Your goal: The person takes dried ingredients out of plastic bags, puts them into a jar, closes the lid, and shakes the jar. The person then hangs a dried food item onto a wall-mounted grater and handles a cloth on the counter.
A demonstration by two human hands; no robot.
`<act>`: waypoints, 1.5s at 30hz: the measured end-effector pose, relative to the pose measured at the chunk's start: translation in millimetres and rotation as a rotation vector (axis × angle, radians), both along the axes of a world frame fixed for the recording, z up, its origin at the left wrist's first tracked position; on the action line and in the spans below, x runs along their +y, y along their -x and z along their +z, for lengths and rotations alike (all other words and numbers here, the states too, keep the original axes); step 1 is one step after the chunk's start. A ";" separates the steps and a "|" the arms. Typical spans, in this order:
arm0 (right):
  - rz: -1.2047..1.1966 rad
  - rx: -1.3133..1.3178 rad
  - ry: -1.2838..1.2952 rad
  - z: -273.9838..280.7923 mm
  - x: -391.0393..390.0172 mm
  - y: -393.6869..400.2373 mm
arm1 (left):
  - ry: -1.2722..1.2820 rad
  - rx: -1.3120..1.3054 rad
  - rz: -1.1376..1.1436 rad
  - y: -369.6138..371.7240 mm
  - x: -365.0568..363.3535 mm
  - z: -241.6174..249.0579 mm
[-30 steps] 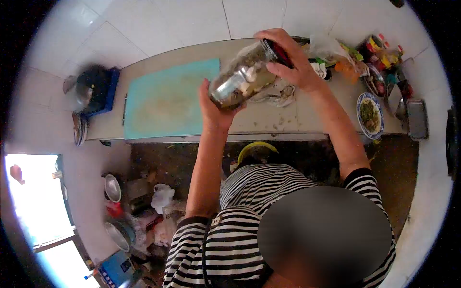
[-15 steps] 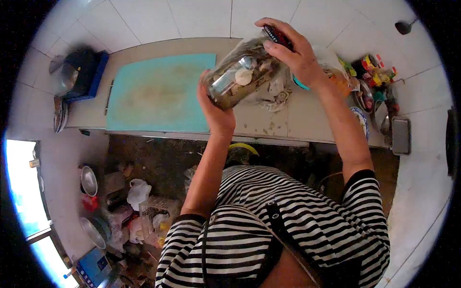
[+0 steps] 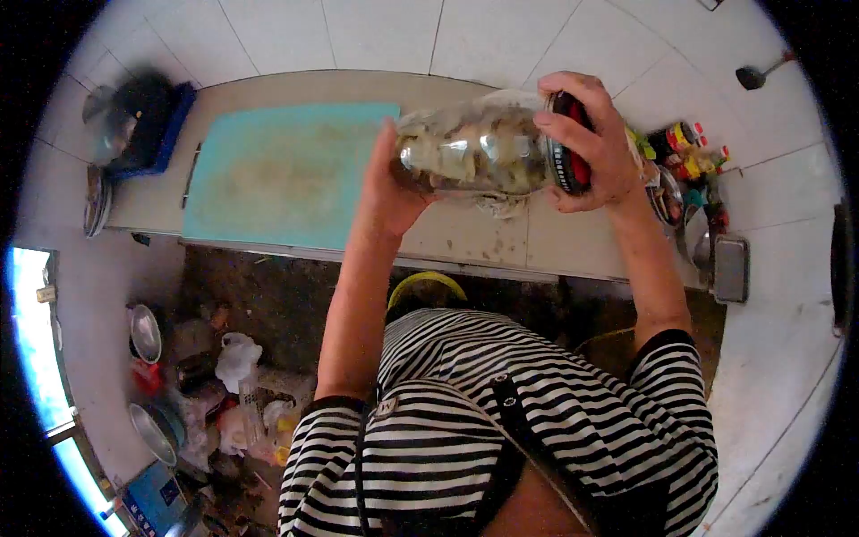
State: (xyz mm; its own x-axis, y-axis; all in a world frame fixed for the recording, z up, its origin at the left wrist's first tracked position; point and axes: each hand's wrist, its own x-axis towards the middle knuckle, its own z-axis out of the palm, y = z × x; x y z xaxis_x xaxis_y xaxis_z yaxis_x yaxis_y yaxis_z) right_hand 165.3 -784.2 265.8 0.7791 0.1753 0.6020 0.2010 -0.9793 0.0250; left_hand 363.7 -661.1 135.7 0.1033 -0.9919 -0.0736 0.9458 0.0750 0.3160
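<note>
A large clear glass jar (image 3: pixel 479 152) is held above the counter, lying almost level. Pale and brownish pieces fill much of it; I cannot make out what they are. My left hand (image 3: pixel 392 192) cups the jar's base end. Around the dark lid (image 3: pixel 564 166) at the other end, the fingers of my right hand (image 3: pixel 601 148) are wrapped. A turquoise cutting board (image 3: pixel 277 174) lies to the left, its right edge near my left hand. Behind and below the jar, a crumpled clear plastic bag (image 3: pixel 503 208) shows in part.
Bottles with red caps (image 3: pixel 693 139) and dishes crowd the counter's right end. A blue-edged dark container (image 3: pixel 148 134) stands at the left end. Below are a yellow-rimmed bucket (image 3: pixel 428 277), metal bowls (image 3: pixel 145 333) and plastic bags (image 3: pixel 239 360). A ladle (image 3: pixel 752 78) hangs on the wall.
The jar has swung from a steep slant to nearly level, its lid end coming down and right with my right hand. The contents have shifted along the glass. Both hands still hold it.
</note>
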 end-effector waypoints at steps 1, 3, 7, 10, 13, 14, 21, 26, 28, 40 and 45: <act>-0.008 0.000 0.005 -3.0 -2.0 1.1 | -0.023 -0.027 -0.013 4.2 -0.8 3.1; -0.030 -0.003 0.022 -7.2 -5.3 5.1 | -0.016 -0.065 0.104 9.8 -3.8 -5.0; -0.200 -0.120 -0.205 -17.9 3.2 17.1 | 0.041 -0.202 0.309 15.1 -5.5 -6.6; -0.437 -0.087 -0.510 -19.0 30.0 20.8 | 0.135 -0.384 0.431 16.7 -8.7 -2.8; -0.552 -0.149 -0.798 -27.3 40.1 20.8 | 0.271 -0.522 0.425 19.5 -9.3 -13.7; -0.533 -0.173 -0.760 -33.4 35.4 23.2 | 0.242 -0.532 0.431 22.4 -9.2 -13.4; -0.207 -0.036 0.002 -13.8 44.1 41.6 | 0.144 -0.137 -0.091 25.5 -13.6 -38.4; -0.572 0.147 -0.256 -37.0 64.3 41.2 | 0.049 -0.018 -0.147 60.4 3.1 -87.8; -0.685 0.157 -0.460 -50.8 74.9 45.3 | -0.064 0.093 -0.223 67.0 4.1 -99.3; -0.947 0.191 -0.574 -72.8 79.8 113.0 | -0.307 -0.575 -0.360 93.2 0.2 -124.8; -1.225 0.347 -0.618 -66.2 63.7 170.9 | -0.371 -0.819 -0.339 44.1 15.9 -132.1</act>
State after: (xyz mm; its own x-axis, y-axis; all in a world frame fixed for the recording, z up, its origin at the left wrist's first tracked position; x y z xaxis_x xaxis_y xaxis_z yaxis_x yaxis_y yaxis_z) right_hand -5.7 -720.5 199.6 0.3653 -0.9274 0.0810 -0.8646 -0.3703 -0.3397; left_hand 319.7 -645.2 3.6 -0.0259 -0.9065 -0.4215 0.3741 -0.3998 0.8368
